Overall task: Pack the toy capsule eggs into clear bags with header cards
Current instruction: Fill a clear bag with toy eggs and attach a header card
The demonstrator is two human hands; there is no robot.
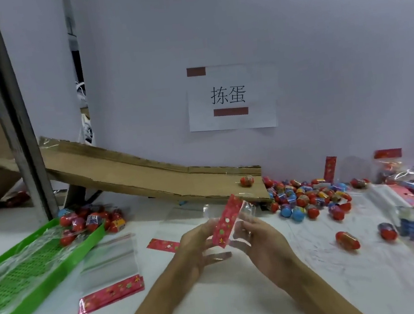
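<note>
Both hands hold one clear bag with a red patterned header card (225, 221) above the middle of the white table. My left hand (198, 245) grips the card's left side. My right hand (259, 241) pinches the clear film to the right of the card. A heap of red and blue capsule eggs (306, 197) lies at the foot of the cardboard ramp (135, 172), and one red egg (246, 180) sits on the ramp. Two loose eggs (347, 240) lie to the right of my hands. An empty bag with header card (111, 273) lies flat on the left.
A green slotted tray (64, 253) with clear film in it stands at the left, filled bags of eggs (92, 221) at its far end. More bags and header cards (408, 185) pile up at the right. A grey post (12, 114) rises at far left.
</note>
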